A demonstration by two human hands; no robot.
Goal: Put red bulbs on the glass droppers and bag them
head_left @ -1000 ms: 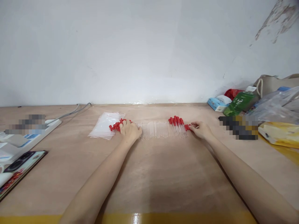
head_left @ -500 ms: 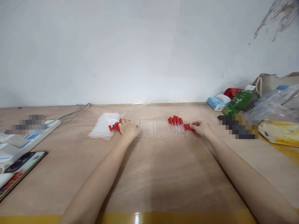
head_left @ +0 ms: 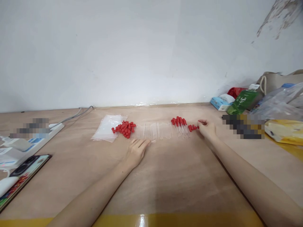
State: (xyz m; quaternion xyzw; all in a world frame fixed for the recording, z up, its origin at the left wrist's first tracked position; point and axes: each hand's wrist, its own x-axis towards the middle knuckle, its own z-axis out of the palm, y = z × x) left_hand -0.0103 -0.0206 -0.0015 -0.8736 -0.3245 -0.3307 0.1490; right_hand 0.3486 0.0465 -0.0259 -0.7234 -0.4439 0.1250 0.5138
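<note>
My left hand rests low over the table with its fingers stretched forward, at the near ends of a row of clear dropper tubes. A short clear tip shows beside its fingertips; whether the hand touches it, I cannot tell. Beyond that hand lies a heap of red rubber bulbs, partly over white plastic bags. My right hand has thumb and fingers pinched on a red bulb at the right end of a small group of loose bulbs. Left of these lie several droppers with red bulbs fitted.
On the left are a white power strip with a cable and a phone. To the right stand a tissue pack, a green bottle, plastic bags and a yellow packet. A wall closes off the back.
My left hand has drawn back from the red bulbs toward me, to the tubes' near ends, uncovering the heap. My right hand has shifted slightly to the right.
</note>
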